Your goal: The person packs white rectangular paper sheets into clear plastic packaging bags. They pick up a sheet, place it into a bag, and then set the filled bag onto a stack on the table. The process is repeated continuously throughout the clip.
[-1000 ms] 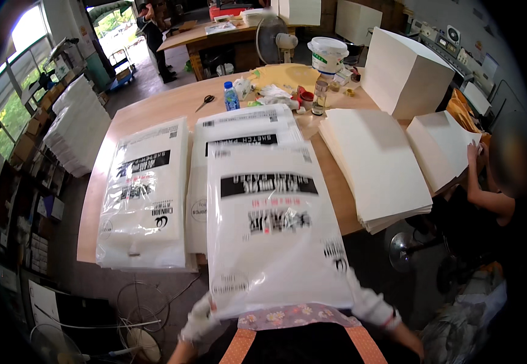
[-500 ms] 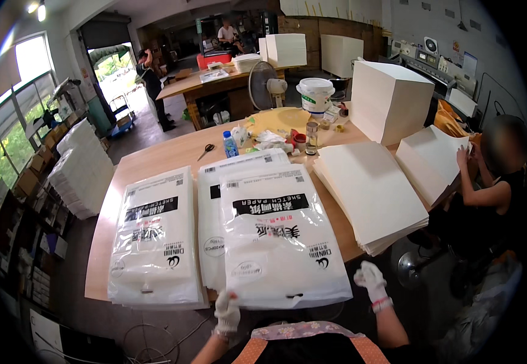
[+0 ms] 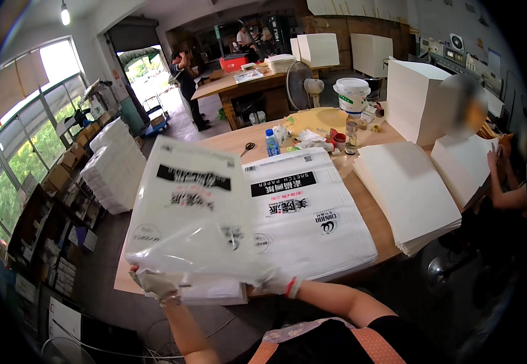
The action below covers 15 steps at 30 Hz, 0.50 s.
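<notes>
A clear plastic pack of white sketch paper [image 3: 181, 233] with black print is held up at a tilt over the left side of the table. My left hand [image 3: 156, 285], in a white glove, is closed on its near left corner. My right hand [image 3: 274, 282], also gloved, is closed at its near right corner; its fingertips are partly hidden and blurred. Below the raised pack, the near edge of a left pile of packs [image 3: 214, 293] shows. Just right of it lies another pile of packs [image 3: 330, 239] with the same print.
To the right are a fanned stack of large white sheets [image 3: 406, 194] and a tall paper block [image 3: 418, 100]. A blue-capped bottle [image 3: 272, 144], scissors [image 3: 248, 147], a white bucket [image 3: 352, 96] and a fan [image 3: 301, 86] stand farther back. A co-worker's arms [image 3: 506, 185] are at right.
The pack from the middle pile has been lifted and carried left over the left pile. Both hands moved left and now grip its near corners. The view has shifted left.
</notes>
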Motion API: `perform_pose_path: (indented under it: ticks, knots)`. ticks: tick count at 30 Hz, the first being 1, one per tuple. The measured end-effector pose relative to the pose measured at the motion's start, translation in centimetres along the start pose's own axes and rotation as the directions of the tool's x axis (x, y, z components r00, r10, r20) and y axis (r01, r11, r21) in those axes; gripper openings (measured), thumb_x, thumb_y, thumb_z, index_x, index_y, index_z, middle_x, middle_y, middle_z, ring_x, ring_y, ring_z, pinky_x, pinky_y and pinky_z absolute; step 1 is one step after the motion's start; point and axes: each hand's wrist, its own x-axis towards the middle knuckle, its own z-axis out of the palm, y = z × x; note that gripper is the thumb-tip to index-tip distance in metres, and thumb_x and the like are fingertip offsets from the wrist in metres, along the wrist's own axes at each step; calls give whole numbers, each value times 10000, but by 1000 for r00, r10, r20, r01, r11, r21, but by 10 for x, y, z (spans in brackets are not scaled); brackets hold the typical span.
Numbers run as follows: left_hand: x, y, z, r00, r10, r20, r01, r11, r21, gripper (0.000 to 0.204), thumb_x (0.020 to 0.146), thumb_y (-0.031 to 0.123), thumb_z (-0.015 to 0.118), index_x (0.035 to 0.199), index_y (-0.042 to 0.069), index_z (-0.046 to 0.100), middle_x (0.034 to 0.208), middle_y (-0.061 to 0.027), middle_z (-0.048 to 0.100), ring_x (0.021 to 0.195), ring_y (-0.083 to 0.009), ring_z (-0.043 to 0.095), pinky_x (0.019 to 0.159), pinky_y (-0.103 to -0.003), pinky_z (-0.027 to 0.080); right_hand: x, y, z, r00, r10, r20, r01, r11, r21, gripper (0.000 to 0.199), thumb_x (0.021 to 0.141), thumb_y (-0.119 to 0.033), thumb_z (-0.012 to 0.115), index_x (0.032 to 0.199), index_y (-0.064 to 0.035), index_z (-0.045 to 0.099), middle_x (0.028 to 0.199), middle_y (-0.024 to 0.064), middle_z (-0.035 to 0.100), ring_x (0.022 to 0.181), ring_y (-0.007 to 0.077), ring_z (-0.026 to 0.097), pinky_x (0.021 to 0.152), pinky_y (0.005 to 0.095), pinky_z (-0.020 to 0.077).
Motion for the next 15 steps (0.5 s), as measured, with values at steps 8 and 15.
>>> perform_pose_path:
  ticks: [8, 15]
  knots:
    - [125, -72, -124, 941, 299, 157, -285, 450, 846, 388, 845, 84, 503, 1217, -7, 448, 1197, -138, 507, 1108, -286, 491, 913, -366, 436, 7, 4, 53, 985, 162, -57, -159, 986, 58, 382, 937, -343, 489, 1144, -23, 510, 902, 113, 601, 758, 182, 588, 666, 290, 493]
    - [-177, -149, -66, 0, -578, 816, -866, 408, 289, 542, 811, 399, 569, 1274, 128, 487, 1334, -153, 421, 1270, -321, 353, 999, -497, 338, -179, -57, -159, 882, 95, -462, -472, 211, -856, 297, 835, -201, 483, 1069, -39, 567, 1010, 190, 558, 986, 352, 520, 815, 441, 448]
